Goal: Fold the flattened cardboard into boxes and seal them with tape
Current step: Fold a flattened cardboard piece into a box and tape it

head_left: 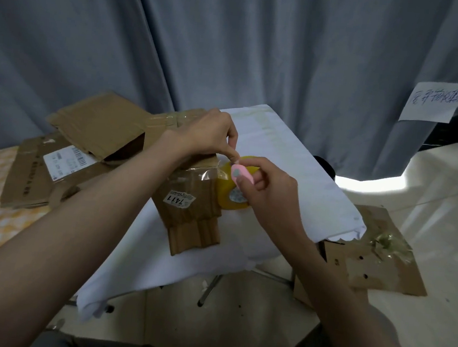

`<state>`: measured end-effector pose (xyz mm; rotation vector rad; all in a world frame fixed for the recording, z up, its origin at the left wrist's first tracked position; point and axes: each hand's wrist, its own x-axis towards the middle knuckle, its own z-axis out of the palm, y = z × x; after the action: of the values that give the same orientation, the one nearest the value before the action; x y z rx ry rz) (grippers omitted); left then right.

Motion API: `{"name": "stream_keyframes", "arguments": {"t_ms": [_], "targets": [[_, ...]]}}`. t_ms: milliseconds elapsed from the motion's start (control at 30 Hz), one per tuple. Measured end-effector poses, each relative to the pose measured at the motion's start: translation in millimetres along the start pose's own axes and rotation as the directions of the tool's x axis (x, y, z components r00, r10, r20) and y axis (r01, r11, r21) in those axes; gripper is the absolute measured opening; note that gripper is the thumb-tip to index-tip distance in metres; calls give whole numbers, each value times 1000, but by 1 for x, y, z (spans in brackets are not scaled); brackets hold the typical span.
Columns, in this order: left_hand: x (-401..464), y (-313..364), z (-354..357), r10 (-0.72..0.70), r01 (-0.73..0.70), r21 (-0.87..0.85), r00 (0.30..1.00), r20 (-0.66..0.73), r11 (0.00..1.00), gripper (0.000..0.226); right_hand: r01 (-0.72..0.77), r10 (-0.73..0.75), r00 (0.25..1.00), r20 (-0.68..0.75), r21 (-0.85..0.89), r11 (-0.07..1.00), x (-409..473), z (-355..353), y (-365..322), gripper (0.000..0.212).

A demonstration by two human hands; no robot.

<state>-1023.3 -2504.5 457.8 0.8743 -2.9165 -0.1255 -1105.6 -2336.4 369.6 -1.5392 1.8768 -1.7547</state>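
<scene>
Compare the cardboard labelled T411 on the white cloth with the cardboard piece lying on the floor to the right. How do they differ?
The T411 cardboard lies on the white cloth; the floor cardboard lies on the tiles. The T411 cardboard bears a printed sticker; the floor cardboard shows small holes and crumpled clear tape. The T411 cardboard lies by both hands; the floor cardboard lies untouched. Both are brown.

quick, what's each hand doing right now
Left hand: fingertips pinched, apparently on the clear tape strip at the cardboard box.
Right hand: holding a small pink cutter over the yellowish tape roll.
</scene>
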Motion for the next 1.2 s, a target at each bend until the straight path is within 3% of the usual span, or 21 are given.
{"name": "stream_keyframes", "arguments": {"t_ms": [267, 400, 533, 700, 767, 867, 967, 1033, 1100, 1200], "targets": [[0, -1, 2, 33, -32, -41, 999, 6, 999, 24, 39, -31, 997, 74, -107, 994, 10, 9, 2, 10], [0, -1, 3, 16, -15, -47, 1000, 19, 999, 34, -66, 121, 963, 242, -225, 972, 4, -2, 8, 9], [-2, -2, 2, 16, -15, -42, 1000, 24, 999, 36, -208, 359, 871, 334, -412, 887, 11, -29, 40, 9], [-2, -1, 2, 3, 0, -57, 999, 41, 998, 37, -181, 496, 777, 387, -617, 766, 12, -38, 81, 17], [-2, 0, 1, 7, -4, -53, 999, 54, 999, 36, -124, 447, 815, 369, -643, 756, 15, -33, 87, 33], [-3, 1, -1, 5, -3, -37, 998, 58, 999, 35, -32, 154, 953, 261, -419, 907, 28, -21, 75, 68], [-2, 1, -1, 1, 1, -25, 999, 44, 1000, 36, 88, 6, 933, 360, -243, 966, 47, -9, 52, 83], [-2, 0, -1, 0, 0, -10, 1000, 29, 1000, 35, 39, 26, 879, 477, -126, 991, 58, -2, 39, 66], [-2, -2, 1, -2, 2, 11, 1000, 2, 1000, 35, -121, 98, 839, 536, 7, 993, 69, 1, 32, 43], [-4, -4, 3, -9, 10, 26, 999, -38, 1000, 42, -255, 216, 740, 637, -32, 966, 81, -1, 28, 26]]}}
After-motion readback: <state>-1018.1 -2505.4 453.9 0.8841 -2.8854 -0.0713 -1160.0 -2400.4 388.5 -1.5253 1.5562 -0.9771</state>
